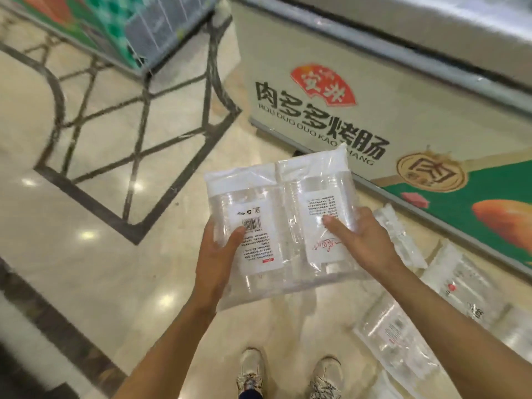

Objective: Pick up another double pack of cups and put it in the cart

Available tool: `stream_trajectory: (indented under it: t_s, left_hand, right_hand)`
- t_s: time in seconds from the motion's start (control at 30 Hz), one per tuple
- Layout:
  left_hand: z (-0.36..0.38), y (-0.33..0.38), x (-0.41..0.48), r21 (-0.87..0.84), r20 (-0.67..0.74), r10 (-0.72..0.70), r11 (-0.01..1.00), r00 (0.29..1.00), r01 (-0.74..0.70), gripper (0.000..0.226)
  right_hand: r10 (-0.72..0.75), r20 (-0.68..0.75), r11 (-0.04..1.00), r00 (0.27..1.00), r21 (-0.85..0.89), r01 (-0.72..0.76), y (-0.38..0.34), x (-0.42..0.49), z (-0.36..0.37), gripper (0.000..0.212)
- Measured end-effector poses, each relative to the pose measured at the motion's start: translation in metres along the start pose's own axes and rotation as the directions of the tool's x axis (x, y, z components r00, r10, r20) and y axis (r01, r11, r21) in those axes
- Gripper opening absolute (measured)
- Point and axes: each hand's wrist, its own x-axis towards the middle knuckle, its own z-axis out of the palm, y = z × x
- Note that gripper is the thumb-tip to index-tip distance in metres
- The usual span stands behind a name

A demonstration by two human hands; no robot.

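Both hands, left hand (pixel 220 256) and right hand (pixel 357 243), grip one clear plastic-wrapped pack of white-labelled bottles (pixel 283 226) lifted off the floor, while several similar clear packs (pixel 403 338) lie on the glossy marble floor (pixel 86 269).

The clear plastic pack (pixel 280 226) gripped at its near edge by both hands carries white labels with black print, a black barcode by the left thumb and red script under the right thumb. Beyond the grip, the pale grey freezer (pixel 359 90) shows black characters, a red fan emblem and a green panel. Left of the grip, the glossy cream floor (pixel 95 254) bears dark grey lattice lines.
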Motion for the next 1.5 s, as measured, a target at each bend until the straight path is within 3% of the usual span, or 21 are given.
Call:
stream_trajectory:
  t_s: [0.17,0.33,0.47,0.63,0.73,1.0,1.1,1.2,1.33,1.5]
  left_hand:
    - [-0.084,0.154,-0.052,-0.031,-0.024,0.086,0.996,0.996,-0.087,0.046]
    - [-0.162,0.259,-0.131,-0.069,-0.131,0.182,0.979,0.975,-0.192,0.033]
    - [-0.223,0.287,-0.198,-0.063,-0.205,0.238,0.965,0.949,-0.255,0.039]
    - [-0.288,0.271,-0.286,-0.119,-0.446,0.181,0.959,0.876,-0.259,0.039]
    - [-0.325,0.26,-0.337,-0.159,-0.575,0.149,0.944,0.804,-0.289,0.039]
    - [-0.416,0.223,-0.476,-0.197,-0.85,0.031,0.907,0.526,-0.372,0.031]
    - [-0.448,0.19,-0.536,-0.181,-0.903,-0.012,0.917,0.429,-0.355,0.045]
    - [-0.472,0.15,-0.592,-0.215,-0.951,-0.108,0.904,0.291,-0.369,0.053]
    - [-0.503,0.103,-0.661,-0.238,-0.971,-0.212,0.892,0.109,-0.384,0.036]
    - [-0.552,0.037,-0.742,-0.314,-0.943,-0.333,0.864,0.022,-0.393,0.054]
  right_hand:
    - [-0.152,0.058,0.988,0.987,0.046,0.15,-0.153,-0.072,-0.02,0.073]
    - [-0.259,0.106,0.965,0.96,0.07,0.252,-0.272,-0.158,-0.02,0.049]
    - [-0.355,0.198,0.935,0.914,0.065,0.349,-0.331,-0.214,0.003,0.054]
    - [-0.444,0.42,0.88,0.792,0.036,0.474,-0.375,-0.275,0.058,0.059]
    - [-0.506,0.512,0.823,0.695,0.044,0.567,-0.4,-0.316,0.099,0.06]
    - [-0.529,0.742,0.701,0.412,0.109,0.704,-0.436,-0.444,0.22,0.055]
    - [-0.499,0.827,0.644,0.26,0.152,0.75,-0.432,-0.505,0.271,0.058]
    - [-0.434,0.887,0.617,0.156,0.167,0.769,-0.418,-0.566,0.322,0.06]
    - [-0.332,0.943,0.567,0.023,0.18,0.803,-0.387,-0.637,0.401,0.081]
    - [-0.246,0.965,0.51,-0.095,0.212,0.834,-0.352,-0.746,0.471,0.07]
